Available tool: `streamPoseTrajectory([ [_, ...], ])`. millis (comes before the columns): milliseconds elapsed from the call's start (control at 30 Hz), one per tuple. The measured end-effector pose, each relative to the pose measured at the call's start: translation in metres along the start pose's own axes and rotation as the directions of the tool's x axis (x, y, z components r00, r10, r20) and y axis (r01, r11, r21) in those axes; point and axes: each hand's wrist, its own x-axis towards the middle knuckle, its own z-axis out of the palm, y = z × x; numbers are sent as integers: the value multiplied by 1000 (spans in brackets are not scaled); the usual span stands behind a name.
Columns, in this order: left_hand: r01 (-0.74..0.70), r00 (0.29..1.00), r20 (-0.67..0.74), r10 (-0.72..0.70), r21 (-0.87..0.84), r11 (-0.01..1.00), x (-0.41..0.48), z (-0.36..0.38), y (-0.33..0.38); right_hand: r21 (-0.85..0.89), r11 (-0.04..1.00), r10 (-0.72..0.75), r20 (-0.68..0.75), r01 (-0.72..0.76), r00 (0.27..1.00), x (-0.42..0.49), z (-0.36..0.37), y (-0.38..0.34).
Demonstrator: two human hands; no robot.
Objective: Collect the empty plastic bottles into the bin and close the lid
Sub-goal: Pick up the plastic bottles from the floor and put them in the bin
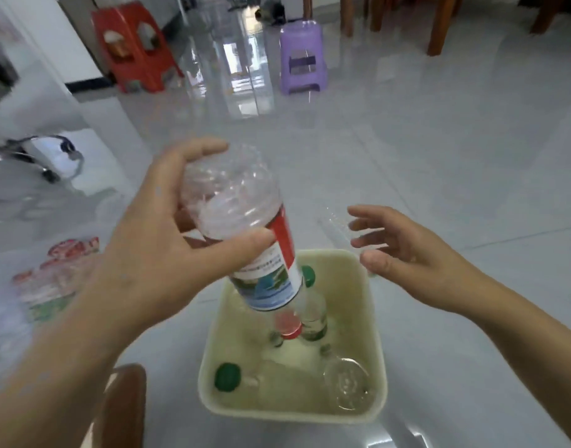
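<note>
My left hand (167, 240) grips a large clear plastic bottle (245, 221) with a red, white and blue label, held upside down. Its red cap (289, 328) points into the open cream bin (373, 321) on the floor. Inside the bin are two green-capped clear bottles, one upright (311, 305) and one lying at the lower left (227, 376), plus another clear bottle (347, 386) at the lower right. My right hand (403, 253) hovers open beside the bin's far right corner, holding nothing. More bottles with red and green labels (54, 279) lie blurred on the floor to the left.
A red stool (135, 46) and a purple stool (301, 56) stand on the glossy tiled floor farther back. Wooden chair legs (439, 24) are at the top right. A brown wooden piece (122, 405) sits by the bin's near left. A wheeled white object (48, 156) is at the left.
</note>
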Motion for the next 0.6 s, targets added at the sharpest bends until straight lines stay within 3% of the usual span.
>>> streamPoseTrajectory([
  [100, 137, 989, 59, -138, 25, 990, -28, 16, -53, -25, 996, 81, -61, -83, 995, -3, 5, 17],
  [167, 176, 970, 137, -203, 186, 967, -42, 37, -87, -13, 987, 158, -120, -161, 980, -9, 2, 32],
  [233, 141, 951, 201, -236, 396, 907, -49, 50, -111, -10, 971, 235, -170, -240, 957, -17, -6, 46],
  [333, 92, 969, 162, -186, 463, 882, -40, 56, -125, 8, 936, 341, -269, -351, 901, -30, -29, 67],
  [433, 7, 972, 209, -109, 437, 899, -23, 74, -121, -4, 869, 458, -373, -495, 807, -48, -65, 100],
  [600, -174, 938, 346, -28, 539, 824, 22, 143, -112, -53, 610, 640, -555, -791, 531, -97, -136, 182],
])
